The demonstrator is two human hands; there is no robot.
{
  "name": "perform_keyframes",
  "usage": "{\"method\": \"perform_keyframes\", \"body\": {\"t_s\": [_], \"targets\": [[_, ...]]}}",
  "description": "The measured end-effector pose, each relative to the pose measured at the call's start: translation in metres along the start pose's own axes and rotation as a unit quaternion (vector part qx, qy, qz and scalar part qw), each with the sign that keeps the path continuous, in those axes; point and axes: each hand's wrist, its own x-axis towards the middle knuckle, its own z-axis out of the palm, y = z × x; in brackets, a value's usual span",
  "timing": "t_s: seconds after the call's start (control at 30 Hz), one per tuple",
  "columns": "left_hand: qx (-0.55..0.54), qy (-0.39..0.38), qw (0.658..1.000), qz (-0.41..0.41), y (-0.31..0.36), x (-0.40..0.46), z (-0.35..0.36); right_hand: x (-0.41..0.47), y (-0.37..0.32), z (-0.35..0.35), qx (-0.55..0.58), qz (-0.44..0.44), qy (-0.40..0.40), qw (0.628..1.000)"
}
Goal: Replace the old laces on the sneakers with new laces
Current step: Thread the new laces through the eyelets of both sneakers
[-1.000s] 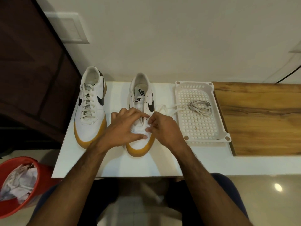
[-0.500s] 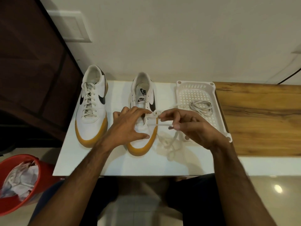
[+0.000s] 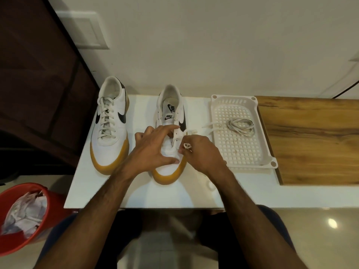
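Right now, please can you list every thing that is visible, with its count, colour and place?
laced sneaker: 1, white with tan sole, left on the white table
sneaker being worked on: 1, white with tan sole, table centre, under both hands
loose lace: 1, white, from that sneaker toward the tray
coiled lace: 1, off-white, in the tray
tray: 1, white perforated plastic, right of the sneakers
white table: 1
wooden top: 1, brown, far right
bin: 1, red, lower left, holding crumpled paper
left hand: resting on the sneaker
right hand: pinching the lace
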Motion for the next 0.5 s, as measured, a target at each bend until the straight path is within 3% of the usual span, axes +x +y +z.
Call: {"method": "perform_keyframes", "body": {"t_s": [0.03, 0.1, 0.13, 0.23, 0.27, 0.3, 0.37, 0.4, 0.5], "targets": [[-0.006, 0.001, 1.000, -0.002, 0.001, 0.000, 0.000, 0.001, 0.002, -0.005, 0.037, -0.021, -0.018, 0.999], [-0.009, -0.002, 1.000, -0.003, 0.001, -0.001, -0.001, -0.001, 0.006, -0.024, 0.215, -0.078, -0.079, 0.970], [-0.006, -0.003, 1.000, -0.004, 0.001, -0.001, -0.001, -0.005, 0.007, -0.036, 0.333, -0.103, -0.087, 0.933], [-0.003, -0.009, 1.000, -0.012, 0.000, 0.000, -0.002, -0.019, 0.010, -0.067, 0.631, -0.140, -0.099, 0.756], [-0.005, -0.009, 1.000, -0.014, 0.000, 0.000, -0.002, -0.023, 0.010, -0.072, 0.648, -0.124, -0.104, 0.744], [-0.007, -0.009, 1.000, -0.013, 0.000, 0.000, -0.001, -0.024, 0.011, -0.071, 0.614, -0.091, -0.094, 0.778], [-0.007, -0.007, 1.000, -0.013, 0.000, 0.000, -0.001, -0.023, 0.015, -0.060, 0.424, -0.008, -0.053, 0.904], [-0.006, -0.007, 1.000, -0.014, 0.000, 0.000, -0.001, -0.021, 0.016, -0.051, 0.320, 0.023, -0.034, 0.947], [-0.006, -0.006, 1.000, -0.021, 0.001, 0.001, 0.000, -0.013, 0.011, -0.031, 0.143, 0.026, -0.041, 0.989]]}}
